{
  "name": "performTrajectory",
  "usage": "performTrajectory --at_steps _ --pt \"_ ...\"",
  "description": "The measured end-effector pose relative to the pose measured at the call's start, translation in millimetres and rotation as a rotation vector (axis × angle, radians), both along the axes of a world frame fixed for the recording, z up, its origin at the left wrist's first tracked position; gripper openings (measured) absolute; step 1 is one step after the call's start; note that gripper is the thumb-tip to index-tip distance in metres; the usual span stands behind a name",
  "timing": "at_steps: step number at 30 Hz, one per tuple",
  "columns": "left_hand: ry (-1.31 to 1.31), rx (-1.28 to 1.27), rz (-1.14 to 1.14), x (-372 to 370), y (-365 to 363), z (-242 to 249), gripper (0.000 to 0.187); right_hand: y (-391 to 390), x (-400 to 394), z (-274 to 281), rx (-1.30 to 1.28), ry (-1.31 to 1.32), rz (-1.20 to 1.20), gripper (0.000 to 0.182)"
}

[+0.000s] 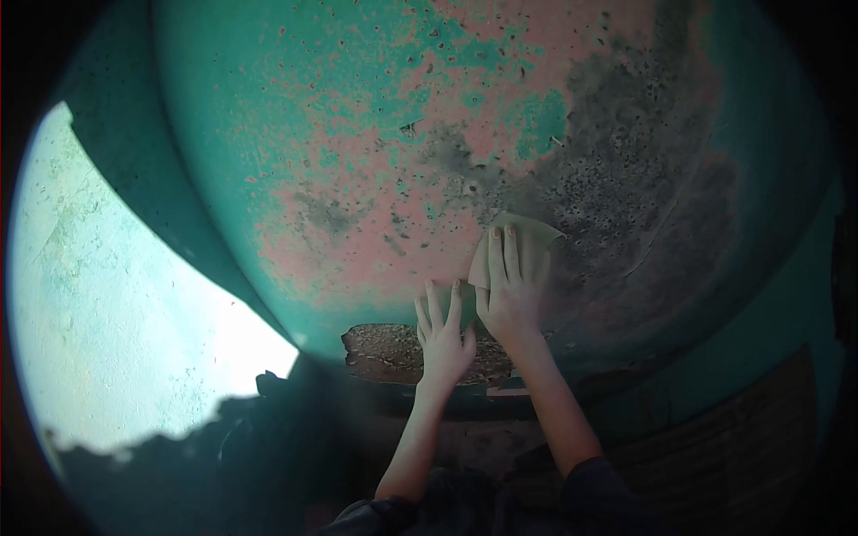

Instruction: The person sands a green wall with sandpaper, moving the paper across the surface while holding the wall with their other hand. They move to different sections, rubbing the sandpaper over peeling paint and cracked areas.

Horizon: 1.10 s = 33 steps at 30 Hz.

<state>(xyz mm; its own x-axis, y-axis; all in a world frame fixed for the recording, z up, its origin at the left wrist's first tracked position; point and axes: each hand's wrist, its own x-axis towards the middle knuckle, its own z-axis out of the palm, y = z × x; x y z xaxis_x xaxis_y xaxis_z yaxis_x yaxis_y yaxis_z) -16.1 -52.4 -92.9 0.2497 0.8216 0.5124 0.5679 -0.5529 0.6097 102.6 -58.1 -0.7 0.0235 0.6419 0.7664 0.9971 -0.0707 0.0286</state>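
Note:
A large curved panel (357, 205) fills most of the head view, its turquoise paint worn through to pink and dark grey, pitted patches. My right hand (516, 308) presses a pale sheet of sandpaper (539, 237) against it, fingers laid along the sheet, at the border of pink and grey. To its left, my left hand (443, 344) rests on the panel's lower part with fingers spread, holding nothing. Below and behind that hand runs a rough brown patch (384, 351) where the paint is gone.
Bright light falls on a pale surface (134, 295) at the left, beyond the panel's dark curved edge. Along the bottom lies deep shadow, with dark sleeves at both forearms. A dark slatted piece (742, 438) shows dimly at the lower right.

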Motion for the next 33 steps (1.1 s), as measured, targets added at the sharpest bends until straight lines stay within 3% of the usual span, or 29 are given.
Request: performTrajectory --at_steps 5,10,17,22,28,31,33 --pt "-0.045 -0.026 -0.019 3.6 -1.0 2.8 0.075 6.6 -19.6 47.6 0.058 0.016 0.088 0.079" --pt "-0.026 -0.027 -0.031 2.2 0.6 0.8 0.075 -6.3 0.4 -11.8 -0.050 0.069 0.023 0.077" --pt "-0.083 -0.055 -0.049 6.8 -1.5 2.7 0.075 1.7 -13.4 50.3 0.025 0.028 0.136 0.077" --pt "-0.059 0.001 -0.036 4.2 2.3 -3.4 0.074 -18.0 6.2 -10.8 -0.054 0.071 0.021 0.076" --pt "-0.060 -0.036 -0.072 2.1 -0.9 2.4 0.077 -14.4 8.7 54.5 0.055 0.041 0.005 0.086" --pt "-0.036 -0.049 -0.076 1.6 0.3 1.4 0.077 -21.8 14.7 31.0 0.008 0.067 0.030 0.085" --pt "-0.003 -0.087 -0.104 0.4 0.0 1.6 0.080 -28.5 17.2 -22.5 -0.041 0.080 -0.016 0.085"
